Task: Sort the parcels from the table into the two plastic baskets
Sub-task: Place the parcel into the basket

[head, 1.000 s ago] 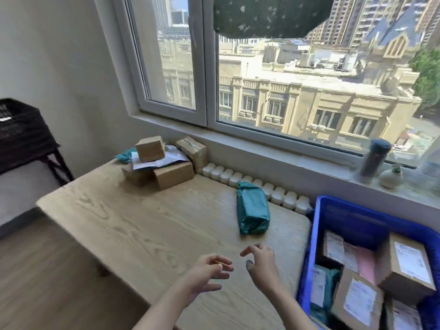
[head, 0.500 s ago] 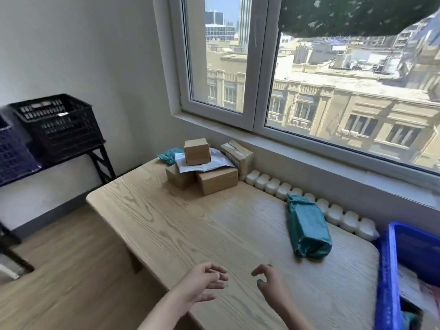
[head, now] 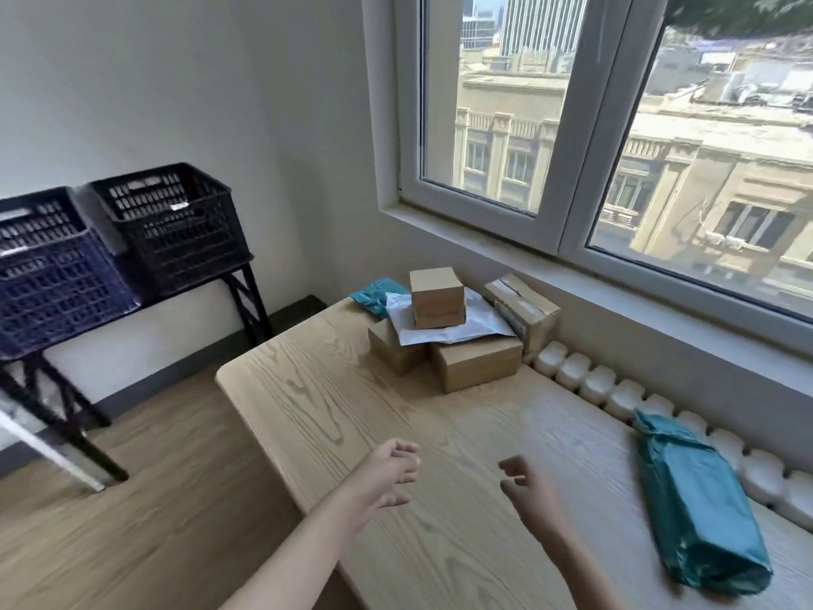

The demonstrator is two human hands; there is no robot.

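Head view: both hands hover over the wooden surface (head: 308,402), holding nothing; the left hand (head: 387,473) and right hand (head: 528,490) each have a loosely curled, empty grip. A teal parcel (head: 690,508) lies on the surface at right. Cardboard boxes (head: 457,332) sit stacked in the far corner. A black basket (head: 171,226) and a blue basket (head: 48,275) stand on a rack at left.

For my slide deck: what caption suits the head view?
Empty hands, left hand and right hand, over wooden table with cardboard boxes and teal parcel.
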